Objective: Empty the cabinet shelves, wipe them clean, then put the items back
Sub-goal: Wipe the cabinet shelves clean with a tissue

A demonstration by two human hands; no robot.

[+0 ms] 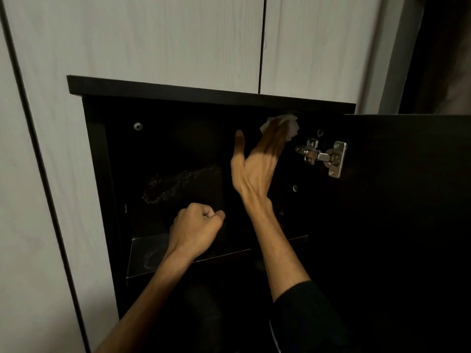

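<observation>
Flat right hand point(257, 164) against tissue point(280, 124)

Black sleeve point(305, 314) on R arm; L bare.

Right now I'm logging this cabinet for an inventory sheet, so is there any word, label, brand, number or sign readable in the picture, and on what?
None: no readable text anywhere in the view.
Metal hinge: any stamping is too small to read.
White wipe under the right hand: plain, no print shows.
Dark cabinet, its open door and the pale panels behind: no labels or numbers.
Left hand: a fist, nothing visible in it.
</observation>
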